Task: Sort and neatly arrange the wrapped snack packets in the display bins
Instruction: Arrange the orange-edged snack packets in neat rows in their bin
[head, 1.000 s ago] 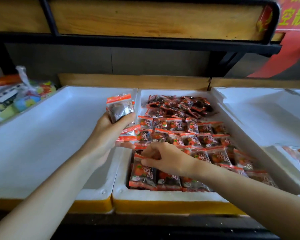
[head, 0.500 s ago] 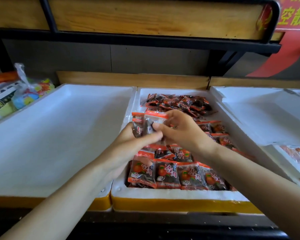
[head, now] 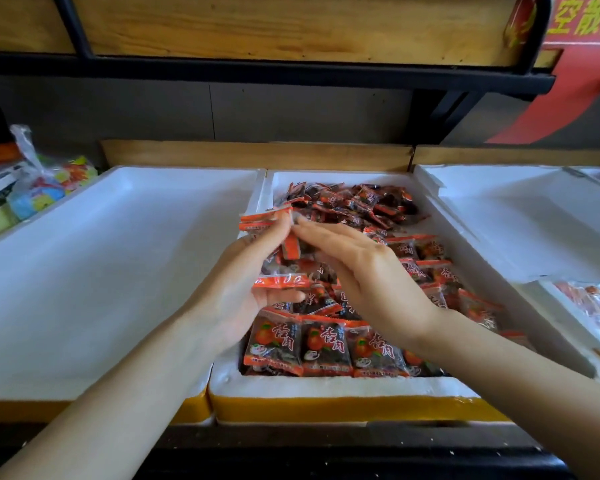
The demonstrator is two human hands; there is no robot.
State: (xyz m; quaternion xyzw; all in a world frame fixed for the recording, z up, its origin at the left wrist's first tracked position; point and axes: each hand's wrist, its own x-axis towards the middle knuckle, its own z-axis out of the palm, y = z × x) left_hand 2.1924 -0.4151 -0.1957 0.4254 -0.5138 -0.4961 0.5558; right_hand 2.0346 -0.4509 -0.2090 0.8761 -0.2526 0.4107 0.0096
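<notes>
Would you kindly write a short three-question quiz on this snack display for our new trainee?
1. True or false: the left hand holds a stack of snack packets.
2. In the middle foam bin, where does the loose pile of packets lie? A) at the front B) at the back C) outside the bin
3. Fill in: the fingers of the right hand are ___ (straight or curled).

Key: 1 true; 2 B; 3 straight.

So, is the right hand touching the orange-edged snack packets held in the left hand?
Touching. Head view: right hand lays straight fingers against the orange-edged snack packets the left hand grips.
</notes>
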